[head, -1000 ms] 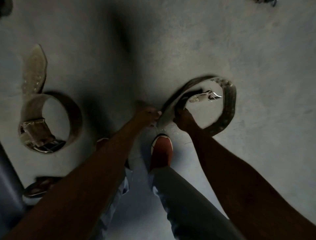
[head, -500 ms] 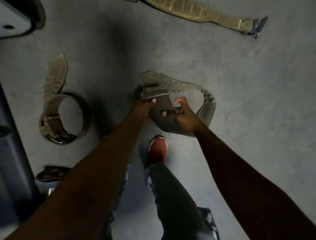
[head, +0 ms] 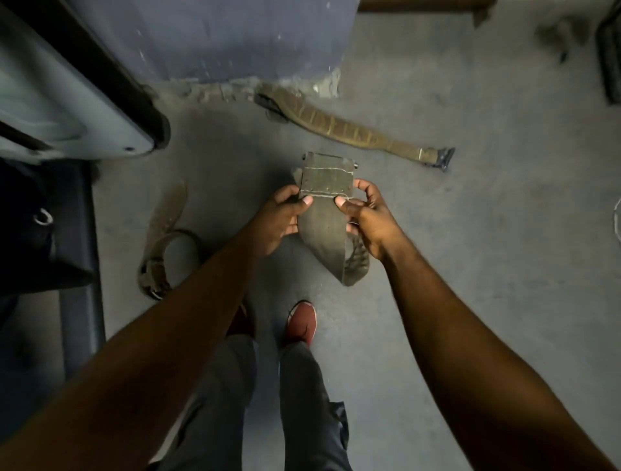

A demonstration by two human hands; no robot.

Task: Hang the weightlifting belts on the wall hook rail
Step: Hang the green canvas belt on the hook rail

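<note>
Lifted: one belt [head: 322,235], left hand [head: 281,220], right hand [head: 369,215] gripping; two belts [head: 339,128] floored.

The floor [head: 470,269] is bare grey concrete, scuffed and dimly lit. Ahead rises a blue-grey wall [head: 218,37], with crumbling plaster [head: 235,90] along its foot. On the left a pale panel [head: 67,111] with a dark edge slants above a dark padded seat [head: 79,269]; it may be part of a gym machine. A brown wooden board [head: 420,4] crosses the far edge.
</note>
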